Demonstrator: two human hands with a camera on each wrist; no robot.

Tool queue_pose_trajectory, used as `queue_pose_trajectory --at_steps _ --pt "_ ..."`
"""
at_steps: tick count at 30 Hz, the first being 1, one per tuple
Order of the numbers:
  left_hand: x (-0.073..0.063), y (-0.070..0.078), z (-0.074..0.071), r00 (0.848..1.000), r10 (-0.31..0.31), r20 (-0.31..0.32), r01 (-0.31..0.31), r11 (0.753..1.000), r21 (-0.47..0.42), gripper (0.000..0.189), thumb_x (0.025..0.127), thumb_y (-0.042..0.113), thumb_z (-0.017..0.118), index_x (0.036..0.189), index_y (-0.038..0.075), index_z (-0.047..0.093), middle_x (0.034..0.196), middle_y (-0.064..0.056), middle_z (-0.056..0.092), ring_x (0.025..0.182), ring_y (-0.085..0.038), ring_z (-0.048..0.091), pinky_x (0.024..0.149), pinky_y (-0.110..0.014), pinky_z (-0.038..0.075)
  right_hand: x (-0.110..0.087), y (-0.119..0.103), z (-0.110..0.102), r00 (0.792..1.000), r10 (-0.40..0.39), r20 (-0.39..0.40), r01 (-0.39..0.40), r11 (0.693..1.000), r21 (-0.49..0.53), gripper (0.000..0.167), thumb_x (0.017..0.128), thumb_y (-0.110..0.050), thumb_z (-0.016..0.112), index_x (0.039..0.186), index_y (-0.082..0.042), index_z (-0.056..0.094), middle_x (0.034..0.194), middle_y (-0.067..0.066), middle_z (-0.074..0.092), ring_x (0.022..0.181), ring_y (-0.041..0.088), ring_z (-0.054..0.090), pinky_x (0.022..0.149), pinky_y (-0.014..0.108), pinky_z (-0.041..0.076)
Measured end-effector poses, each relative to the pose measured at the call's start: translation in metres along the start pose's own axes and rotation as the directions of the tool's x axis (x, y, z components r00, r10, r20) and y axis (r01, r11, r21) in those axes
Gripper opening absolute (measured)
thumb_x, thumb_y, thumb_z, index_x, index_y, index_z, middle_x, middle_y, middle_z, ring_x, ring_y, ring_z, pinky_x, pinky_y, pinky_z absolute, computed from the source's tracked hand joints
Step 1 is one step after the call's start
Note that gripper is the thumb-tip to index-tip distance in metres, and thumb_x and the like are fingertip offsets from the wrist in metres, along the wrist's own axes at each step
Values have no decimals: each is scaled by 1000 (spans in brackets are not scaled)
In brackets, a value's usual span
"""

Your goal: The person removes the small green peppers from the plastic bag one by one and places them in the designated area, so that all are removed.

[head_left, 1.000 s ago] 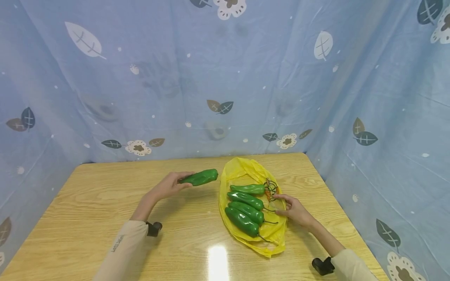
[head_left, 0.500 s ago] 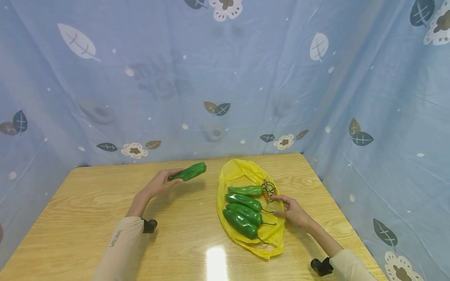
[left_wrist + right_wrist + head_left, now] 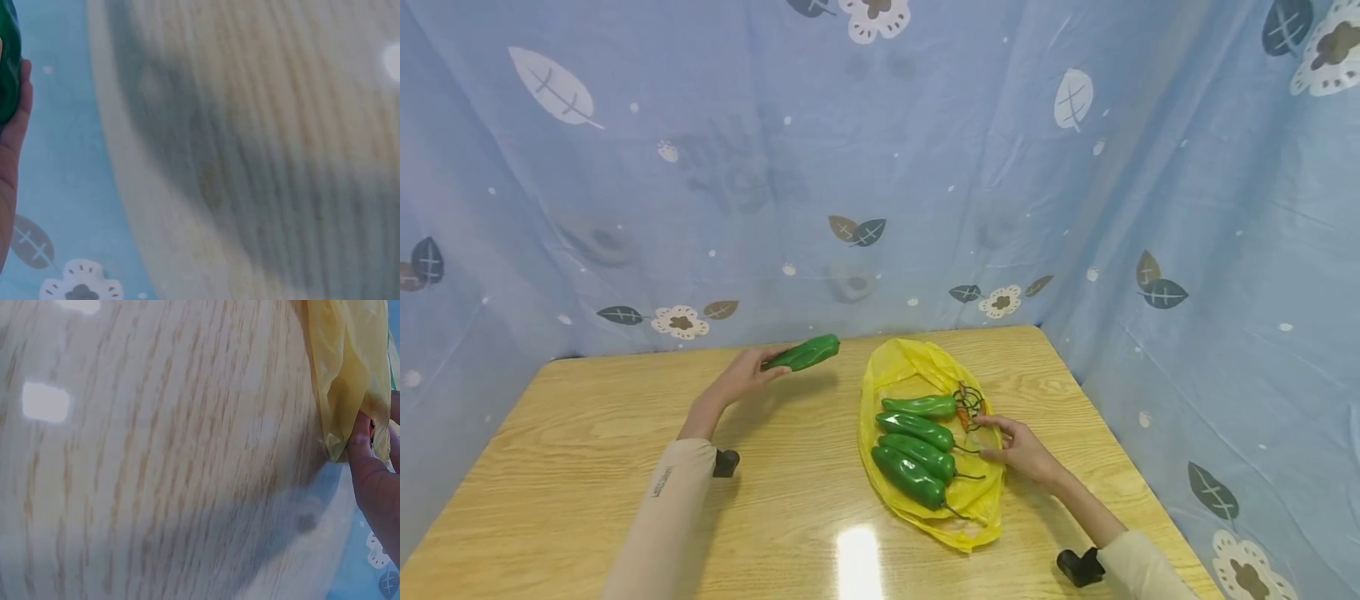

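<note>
My left hand [image 3: 741, 375] grips a long green pepper [image 3: 808, 353] above the back of the table, thumb on the near side. In the left wrist view only part of that pepper [image 3: 7, 69] shows at the left edge. To the right lies a yellow plastic bag [image 3: 880, 375], spread wide at its mouth. Several glossy green peppers [image 3: 910, 477] lie side by side in it, with a small tangle of thin red and dark pieces [image 3: 970, 408] near their stems. My right hand [image 3: 1026, 450] holds the bag's right rim; the right wrist view shows its thumb [image 3: 362, 447] against the plastic.
The wooden table [image 3: 625, 417] ends at the back and right against a blue patterned curtain [image 3: 737, 167]. A bright light reflection [image 3: 859, 558] falls on the tabletop near the front. Black wrist cameras [image 3: 726, 463] sit on both wrists.
My left hand has carried the green pepper left and toward the back of the table, away from the bag. My right hand stays at the bag's rim. The head view has shifted slightly.
</note>
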State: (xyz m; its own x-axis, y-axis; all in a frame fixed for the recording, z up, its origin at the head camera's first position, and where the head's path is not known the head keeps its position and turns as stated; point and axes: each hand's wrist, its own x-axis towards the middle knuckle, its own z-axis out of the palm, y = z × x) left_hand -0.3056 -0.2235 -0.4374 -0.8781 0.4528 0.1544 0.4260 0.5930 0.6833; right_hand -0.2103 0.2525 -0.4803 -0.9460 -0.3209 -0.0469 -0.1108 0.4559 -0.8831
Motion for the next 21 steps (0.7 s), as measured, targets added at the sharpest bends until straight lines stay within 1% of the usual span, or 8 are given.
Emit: queue_pose_trajectory --at_steps 3,5,7,14,15,16,17,21 --pt "4 -1 -4 1000 -21 1 21 1000 19 51 95 16 61 139 -4 46 126 -28 56 48 -12 35 59 -28 41 1 1 1 1000 -9 2 9 1000 7 50 87 -5 69 134 4 51 143 28 40 134 43 30 94 46 47" --pt "7 -2 -6 1000 -26 2 26 999 36 51 95 17 61 139 -5 46 127 -29 56 49 -11 36 60 -28 41 2 0 1 1000 -3 7 3 1000 18 51 87 -4 69 134 4 50 143 30 38 104 30 54 72 29 50" --pt "10 -4 -7 1000 -20 2 20 998 55 51 95 17 62 138 -6 46 128 -30 54 54 -12 41 62 -29 42 3 -1 2 1000 11 12 -11 999 36 52 87 -3 69 135 4 50 144 31 36 68 18 44 55 21 38" --pt "24 -18 2 998 55 10 -56 996 65 49 92 13 64 133 -10 50 124 -31 57 70 -16 52 70 -31 46 2 -3 0 1000 -3 8 2 998 61 52 87 -3 68 134 5 49 143 33 35 65 9 41 51 19 32" --pt "25 -19 4 998 63 12 -63 996 60 49 92 13 65 132 -10 50 123 -31 58 71 -16 52 71 -31 46 2 -2 0 1000 -2 6 1 998 68 52 87 -3 68 134 6 49 143 34 35 56 9 31 48 19 29" --pt "26 -21 6 997 69 18 -70 996 54 48 92 13 65 132 -10 50 122 -30 58 72 -16 53 72 -32 46 1 -2 0 1000 2 4 -3 998 69 52 87 -2 68 134 6 49 143 34 35 56 12 31 48 20 29" --pt "26 -22 8 998 66 19 -67 997 49 48 92 12 64 132 -10 50 122 -30 58 75 -18 54 74 -33 47 1 -1 0 1000 5 5 -6 997 73 52 87 -2 68 134 6 49 143 34 35 51 11 23 47 20 26" --pt "26 -26 17 999 36 23 -37 999 19 48 92 11 63 133 -10 49 126 -31 55 89 -27 58 83 -42 49 -2 2 -2 1000 7 4 -8 998 61 52 86 -2 69 134 7 49 141 35 36 50 7 24 47 19 26"
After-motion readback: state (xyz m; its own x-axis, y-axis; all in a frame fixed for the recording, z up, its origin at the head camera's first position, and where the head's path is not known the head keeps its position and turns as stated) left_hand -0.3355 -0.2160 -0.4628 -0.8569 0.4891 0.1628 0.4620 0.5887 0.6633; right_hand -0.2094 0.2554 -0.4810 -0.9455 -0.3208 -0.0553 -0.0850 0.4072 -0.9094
